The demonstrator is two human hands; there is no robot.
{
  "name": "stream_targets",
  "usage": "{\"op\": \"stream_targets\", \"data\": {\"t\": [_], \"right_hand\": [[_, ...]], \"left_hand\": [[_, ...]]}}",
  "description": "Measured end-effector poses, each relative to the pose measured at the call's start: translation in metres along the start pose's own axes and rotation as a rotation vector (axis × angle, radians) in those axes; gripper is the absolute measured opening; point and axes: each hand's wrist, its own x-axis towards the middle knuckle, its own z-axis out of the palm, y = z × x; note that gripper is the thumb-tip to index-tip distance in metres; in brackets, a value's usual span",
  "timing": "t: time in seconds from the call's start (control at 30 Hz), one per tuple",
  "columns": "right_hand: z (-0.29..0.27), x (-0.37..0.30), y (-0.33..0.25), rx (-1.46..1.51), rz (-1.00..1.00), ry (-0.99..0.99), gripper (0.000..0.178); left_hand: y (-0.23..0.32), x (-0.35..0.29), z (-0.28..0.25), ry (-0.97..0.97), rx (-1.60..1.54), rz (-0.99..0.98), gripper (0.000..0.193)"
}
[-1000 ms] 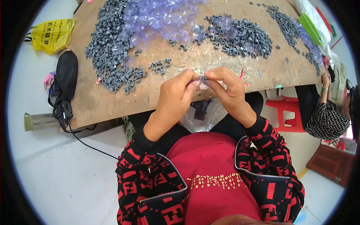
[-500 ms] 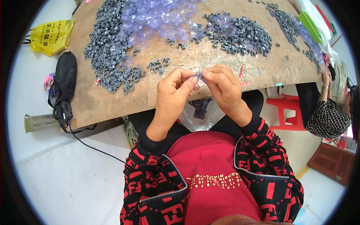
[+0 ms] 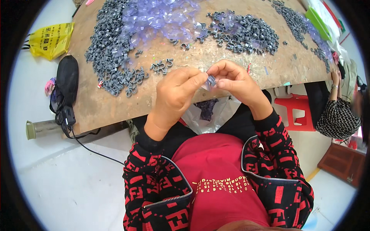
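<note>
At 12 o'clock from the red shirt front, over the near edge of the brown wooden board point(image 3: 115, 111), a small grey plastic clip point(image 3: 211, 80) is pinched between both hands. Left hand point(image 3: 175, 96): thumb and forefinger pressed together on the clip's left side, with a scrap of clear film seemingly caught there too. Right hand point(image 3: 235, 82): fingertips closed on the clip's right side, remaining fingers curled. Clip is held in the air, not touching the board. Judged light, stiff, smooth, easily dropped; best gripped by its flat outer sides with fingertips, not by the open hooked ends. Loose grey clips point(image 3: 162, 66) lie at 11 o'clock of the hands, 1 large grey clip heap point(image 3: 110, 50) further at 10 o'clock, clear purple film pieces point(image 3: 158, 19) at 12 o'clock, a second clip pile point(image 3: 246, 32) at 1 o'clock. Off the board at 9 o'clock: black pouch point(image 3: 67, 75), yellow bag point(image 3: 50, 38). A red stool point(image 3: 295, 113) and another seated person point(image 3: 339, 115) are at 3 o'clock.
</note>
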Motion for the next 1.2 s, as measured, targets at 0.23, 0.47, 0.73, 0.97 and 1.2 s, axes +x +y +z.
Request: {"op": "stream_targets", "data": {"t": [0.23,0.47,0.73,0.97,1.2], "right_hand": [[-0.009,-0.001,0.004,0.112,0.085,-0.051,0.027],[-0.008,0.003,0.013,-0.002,-0.032,-0.003,0.024],[-0.008,0.006,0.028,-0.971,-0.372,0.114,0.017],[-0.016,0.006,0.037,-1.152,-0.452,0.014,0.021],[-0.015,0.005,0.036,-1.203,-0.474,0.053,0.021]], "left_hand": [[0.003,-0.001,0.005,-0.011,-0.036,0.017,0.028],[0.018,-0.005,0.002,-0.013,-0.702,-0.591,0.035],[0.004,-0.011,0.011,-0.149,-0.181,-0.312,0.039],[-0.023,-0.009,0.004,-0.505,-0.463,-0.609,0.030],[-0.025,-0.014,0.012,-0.426,-0.449,-0.522,0.021]]}}
